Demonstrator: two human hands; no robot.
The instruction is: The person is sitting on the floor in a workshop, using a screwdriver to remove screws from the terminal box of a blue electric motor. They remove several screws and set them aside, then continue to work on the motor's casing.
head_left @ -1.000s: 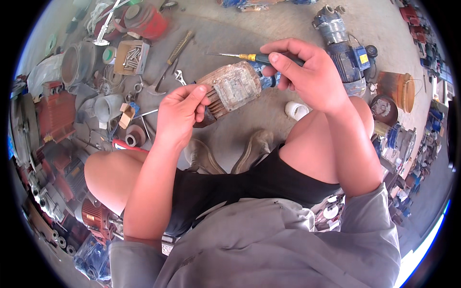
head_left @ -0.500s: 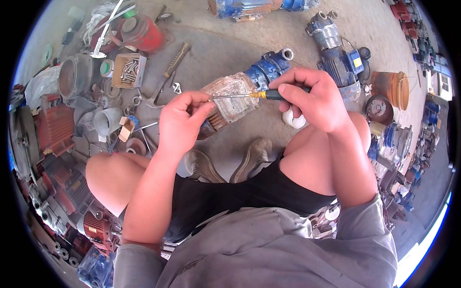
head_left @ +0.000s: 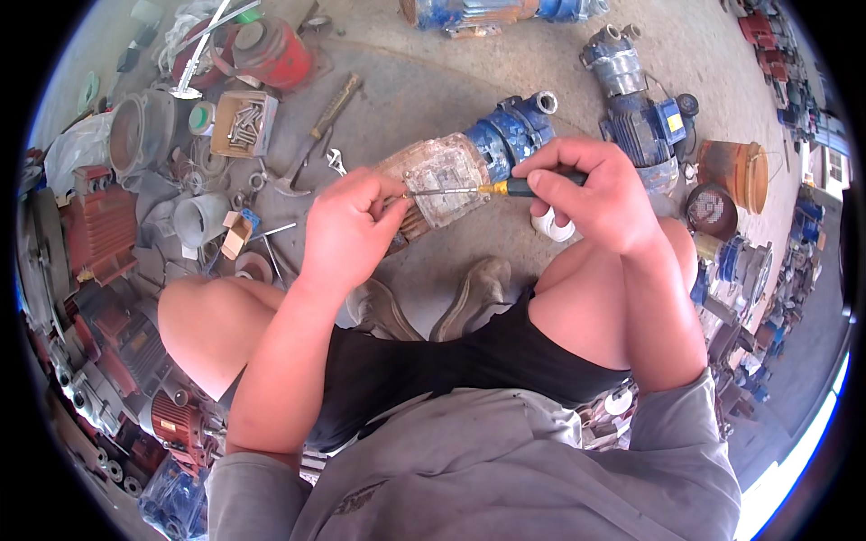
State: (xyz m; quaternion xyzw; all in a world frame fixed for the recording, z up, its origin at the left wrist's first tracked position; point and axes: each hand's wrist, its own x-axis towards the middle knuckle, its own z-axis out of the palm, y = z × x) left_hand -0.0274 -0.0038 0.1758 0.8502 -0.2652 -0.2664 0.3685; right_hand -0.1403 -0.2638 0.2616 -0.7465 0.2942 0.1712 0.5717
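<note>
My right hand (head_left: 591, 194) is closed around the dark handle of a screwdriver (head_left: 499, 187), which has a yellow collar and a thin metal shaft. The shaft points left, and its tip meets the pinched thumb and fingers of my left hand (head_left: 347, 225). Whatever small piece those fingers grip at the tip is too small to make out. Beneath both hands, on the floor, lies a motor-pump unit (head_left: 442, 176) with a worn, whitish flat cover, rusty fins and a blue end.
On the left lie a hammer (head_left: 336, 104), an adjustable wrench (head_left: 336, 162) and a box of bolts (head_left: 262, 131). Behind them sits a red machine part (head_left: 280, 63). A blue motor (head_left: 639, 122) and a rusty bucket (head_left: 744, 176) stand on the right. My boots (head_left: 478, 293) are below.
Both hands have shifted slightly, the left one a little to the right, with the screwdriver still between them. The whole view has moved a little. Both grips look the same.
</note>
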